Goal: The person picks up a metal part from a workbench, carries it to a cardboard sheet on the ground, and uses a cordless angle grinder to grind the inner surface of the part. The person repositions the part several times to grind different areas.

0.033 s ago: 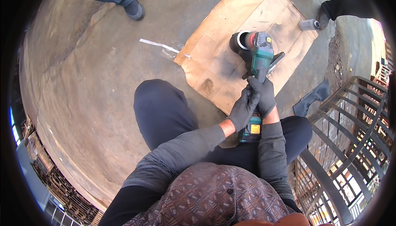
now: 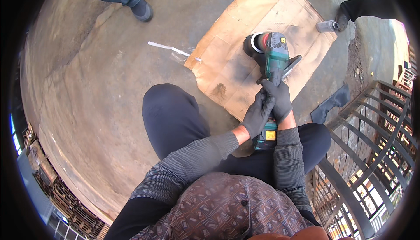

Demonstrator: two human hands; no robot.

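Observation:
A green and black cordless angle grinder (image 2: 275, 60) is held in front of me, its head pointing away and its battery pack (image 2: 265, 140) near my lap. My right hand (image 2: 280, 98), in a dark glove, is closed around the grinder's body. Just below and to the left, my gloved left hand (image 2: 257, 114) is closed on the handle. Beside the reddish disc at the grinder's head is a dark part with a pale round rim (image 2: 256, 43). Where the disc touches this part, if it does, I cannot make out. Some of the part is hidden beneath the grinder.
A stained cardboard sheet (image 2: 227, 34) lies under the work. A spray can (image 2: 328, 26) rests at its right edge, by another person's shoe (image 2: 343, 17). Another person's foot (image 2: 142, 10) stands far left. Curved metal bars (image 2: 376, 135) rise at right, beside a dark scrap (image 2: 331, 104).
The grinder and my right hand have shifted very slightly up and left. Nothing else has visibly moved.

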